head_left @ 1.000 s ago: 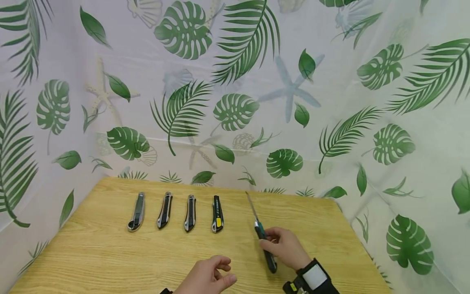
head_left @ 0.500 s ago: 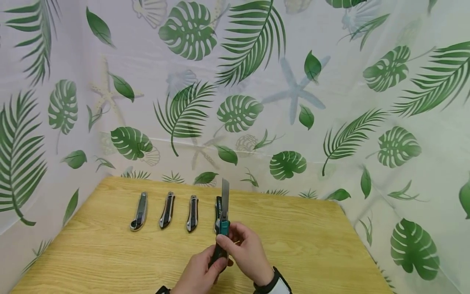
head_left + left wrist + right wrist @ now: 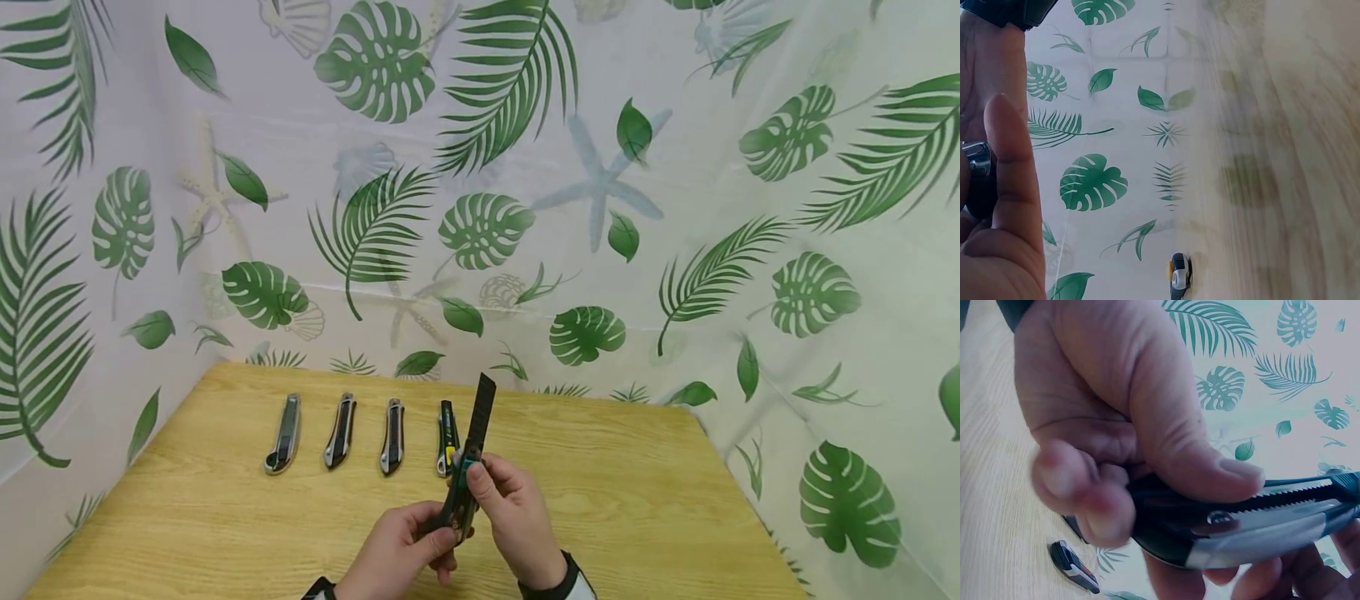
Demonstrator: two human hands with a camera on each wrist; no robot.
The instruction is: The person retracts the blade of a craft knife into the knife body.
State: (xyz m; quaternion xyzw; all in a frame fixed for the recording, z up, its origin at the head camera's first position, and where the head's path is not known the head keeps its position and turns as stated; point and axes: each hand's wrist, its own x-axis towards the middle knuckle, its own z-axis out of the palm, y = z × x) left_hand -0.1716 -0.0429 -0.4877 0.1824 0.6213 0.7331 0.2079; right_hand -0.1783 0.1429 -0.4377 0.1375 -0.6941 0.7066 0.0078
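A utility knife [image 3: 462, 498] with a black handle and a teal part stands nearly upright above the table, its long dark blade [image 3: 482, 412] out and tilted slightly right. Low on the handle, my left hand [image 3: 393, 546] grips it between thumb and fingers. Higher up, my right hand [image 3: 517, 517] pinches it, thumb beside the teal part. In the right wrist view, a thumb lies along the knife [image 3: 1254, 540], near its toothed slot; other fingertips show below. Only the end of the knife [image 3: 982, 181] shows beside a finger in the left wrist view.
A black knife with a yellow part [image 3: 447, 437] lies just behind the hands. Left of it lie three grey-and-black utility knives [image 3: 392, 437] in a row on the wooden table [image 3: 187, 517]. A leaf-patterned sheet [image 3: 480, 150] hangs behind and beside the table.
My right hand has brought the utility knife leftward from the table's right side and turned it upright. My left hand has taken hold of its lower end. The blade has since tilted right.
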